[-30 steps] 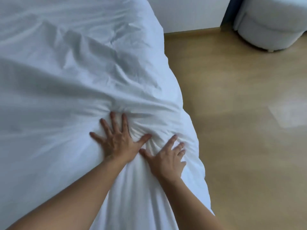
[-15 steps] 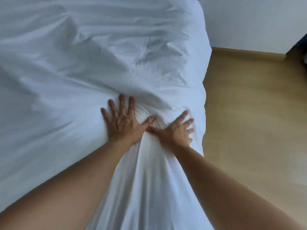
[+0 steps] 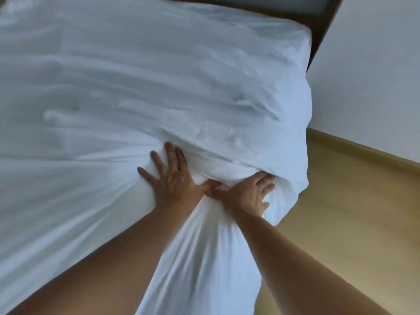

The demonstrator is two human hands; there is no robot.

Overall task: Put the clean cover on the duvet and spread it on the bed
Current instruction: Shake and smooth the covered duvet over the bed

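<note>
A white covered duvet (image 3: 141, 92) lies across the bed and hangs over its right side. My left hand (image 3: 172, 178) presses flat on it with fingers spread. Just to its right, thumbs nearly touching, my right hand (image 3: 252, 192) presses on the duvet near the bed's right edge, its fingertips pushed under a bunched ridge of fabric (image 3: 227, 164). The cloth is gathered into folds ahead of both hands and stretched into long creases behind them. Neither hand grips the fabric.
A wooden floor (image 3: 354, 214) runs along the bed's right side. A white wall (image 3: 372, 78) with a wooden skirting board stands beyond it. A dark headboard (image 3: 322, 21) shows at the top right corner of the bed.
Both hands have slid forward along the duvet toward the head of the bed, pushing a ridge of fabric ahead of them. The view has moved up the bed; the headboard is now visible.
</note>
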